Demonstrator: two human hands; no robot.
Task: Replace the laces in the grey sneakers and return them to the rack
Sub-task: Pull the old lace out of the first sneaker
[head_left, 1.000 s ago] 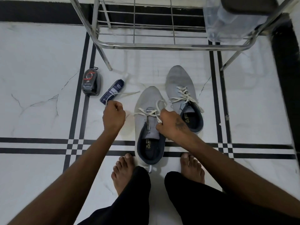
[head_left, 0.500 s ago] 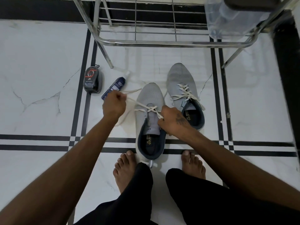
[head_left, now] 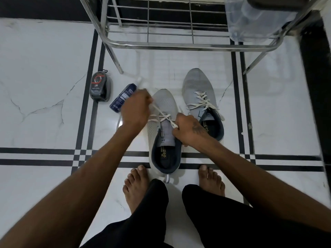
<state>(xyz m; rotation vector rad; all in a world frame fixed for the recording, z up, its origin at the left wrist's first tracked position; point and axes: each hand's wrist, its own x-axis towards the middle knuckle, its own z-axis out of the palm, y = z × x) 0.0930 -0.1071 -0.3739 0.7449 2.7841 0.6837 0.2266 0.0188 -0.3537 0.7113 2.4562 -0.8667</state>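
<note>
Two grey sneakers stand on the white floor in front of my bare feet. The near sneaker (head_left: 163,104) has a white lace (head_left: 161,114) crossed through only its front eyelets. My left hand (head_left: 136,108), blurred, grips one end of that lace beside the toe and holds it taut up and to the left. My right hand (head_left: 188,130) pinches the other lace end at the shoe's right edge. The far sneaker (head_left: 196,85) lies to the right, its white lace (head_left: 202,101) threaded through it with the ends loose.
A steel shoe rack (head_left: 179,44) stands just beyond the sneakers, with a clear plastic bag (head_left: 254,20) on its right side. A dark shoe-polish sponge case (head_left: 99,86) and a blue bottle (head_left: 122,98) lie on the floor at left.
My left hand has moved up and to the right toward the sneaker's toe, drawing the lace taut. My right hand has stayed at the shoe's right eyelets.
</note>
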